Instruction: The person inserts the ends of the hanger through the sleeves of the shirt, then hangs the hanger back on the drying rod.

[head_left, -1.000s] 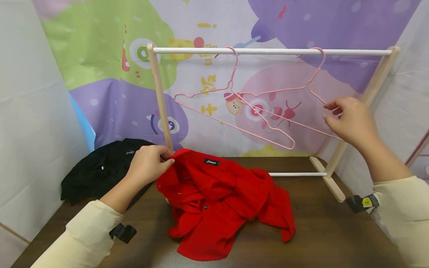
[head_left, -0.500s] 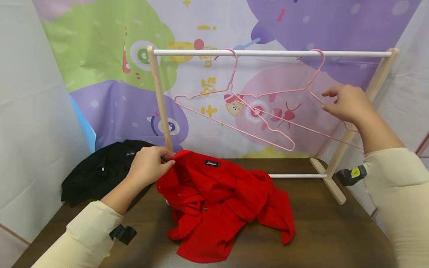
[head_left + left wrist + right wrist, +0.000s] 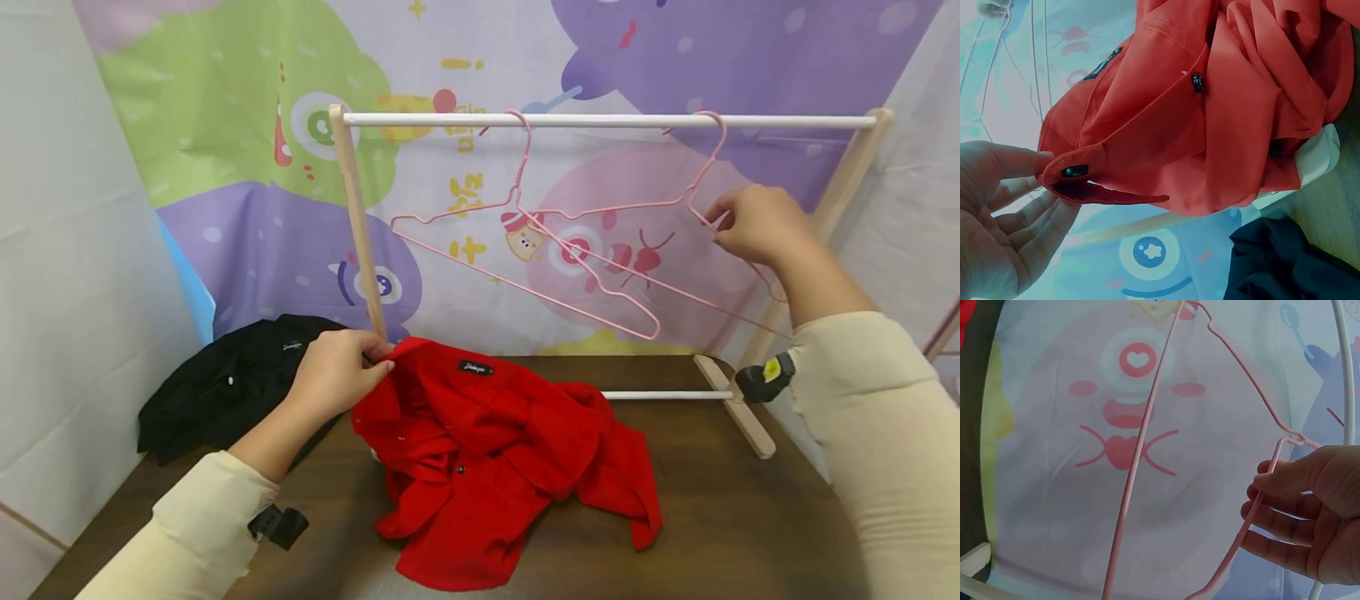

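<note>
My left hand [image 3: 341, 371] pinches the collar edge of a red shirt [image 3: 487, 442], near a dark button seen in the left wrist view. The shirt lies bunched on the table, its black label [image 3: 476, 367] facing me. My right hand [image 3: 761, 221] pinches the sloping shoulder of the right pink hanger [image 3: 1250, 515] between thumb and fingers, just below its neck. That hanger's hook stays over the white rail [image 3: 600, 121]. A second pink hanger [image 3: 517, 196] hangs to its left, overlapping it in the head view.
A black garment [image 3: 217, 383] lies at the left behind my left forearm. The rack's wooden posts [image 3: 356, 208] stand on either side, with a foot [image 3: 735, 407] at the right and a low white bar [image 3: 667, 395]. A printed backdrop [image 3: 450, 50] hangs behind.
My right hand has moved left and, since half a second ago, closed its fingers on the right hanger's shoulder. My left hand and the red shirt have stayed nearly in place.
</note>
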`<state>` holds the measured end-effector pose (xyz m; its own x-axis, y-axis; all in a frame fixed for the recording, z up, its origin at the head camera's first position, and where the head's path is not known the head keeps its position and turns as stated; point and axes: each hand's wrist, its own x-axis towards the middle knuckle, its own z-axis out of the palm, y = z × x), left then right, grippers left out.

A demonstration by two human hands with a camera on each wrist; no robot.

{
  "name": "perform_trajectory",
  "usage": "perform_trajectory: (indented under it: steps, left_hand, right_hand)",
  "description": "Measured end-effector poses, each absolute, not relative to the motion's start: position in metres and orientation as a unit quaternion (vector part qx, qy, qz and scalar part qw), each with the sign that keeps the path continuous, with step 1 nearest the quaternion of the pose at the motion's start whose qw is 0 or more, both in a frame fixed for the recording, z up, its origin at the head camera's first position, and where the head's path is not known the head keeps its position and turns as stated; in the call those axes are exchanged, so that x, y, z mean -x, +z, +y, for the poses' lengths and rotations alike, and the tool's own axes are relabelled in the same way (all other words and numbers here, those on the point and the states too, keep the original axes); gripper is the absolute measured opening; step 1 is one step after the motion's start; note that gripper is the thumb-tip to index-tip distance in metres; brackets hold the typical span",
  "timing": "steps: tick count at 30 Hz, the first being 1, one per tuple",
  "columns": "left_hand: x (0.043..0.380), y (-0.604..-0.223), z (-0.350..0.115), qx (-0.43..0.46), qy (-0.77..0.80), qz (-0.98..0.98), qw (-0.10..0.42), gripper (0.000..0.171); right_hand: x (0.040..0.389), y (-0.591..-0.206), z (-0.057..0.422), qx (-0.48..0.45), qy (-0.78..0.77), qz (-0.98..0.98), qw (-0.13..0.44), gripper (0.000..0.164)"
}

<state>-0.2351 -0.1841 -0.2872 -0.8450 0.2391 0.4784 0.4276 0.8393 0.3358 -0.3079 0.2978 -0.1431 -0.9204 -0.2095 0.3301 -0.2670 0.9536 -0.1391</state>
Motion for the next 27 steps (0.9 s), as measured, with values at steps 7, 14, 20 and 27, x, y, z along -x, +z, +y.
perform_trajectory:
  steps: [7, 14, 20, 27]
  left_hand:
    - [0.235, -0.287, -0.182, 0.179, -0.218, -0.935, 0.213, 0.009]
    - [0.234, -0.289, -0.182, 0.179, -0.222, -0.933, 0.221, 0.008]
    - [0.233, -0.288, -0.181, 0.183, -0.223, -0.930, 0.228, 0.007]
    - [0.233, -0.287, -0.182, 0.183, -0.225, -0.931, 0.221, 0.007]
  right_hand:
    - [0.305, -0.136, 0.295, -0.113, 0.076, -0.976, 0.170, 0.028]
    - [0.302, -0.131, 0.296, -0.113, 0.072, -0.972, 0.195, 0.026]
    - [0.296, -0.131, 0.299, -0.113, 0.079, -0.966, 0.221, 0.026]
    - [0.285, -0.139, 0.306, -0.115, 0.078, -0.964, 0.229, 0.024]
